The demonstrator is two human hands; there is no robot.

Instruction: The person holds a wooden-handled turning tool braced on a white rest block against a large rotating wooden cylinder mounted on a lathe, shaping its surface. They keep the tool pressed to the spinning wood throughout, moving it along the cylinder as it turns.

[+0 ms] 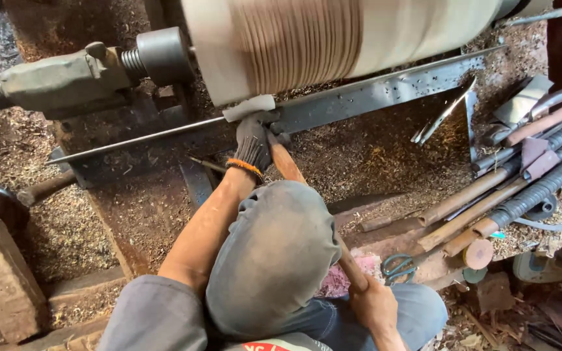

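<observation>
we note our gloved left hand (pixel 253 140) clamped on the chisel (pixel 285 162) at the rest bar (pixel 372 91) under the spinning wood (pixel 333 39), right hand (pixel 373 304) gripping its handle low; keep it braced.

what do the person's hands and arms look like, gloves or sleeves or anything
The left hand wears a dark grey knit glove with an orange band at the cuff; its fingertips look pale and worn. The left forearm is bare below a grey sleeve bunched above the elbow. The right hand is bare, with no glove, and no sleeve shows on it.
</observation>
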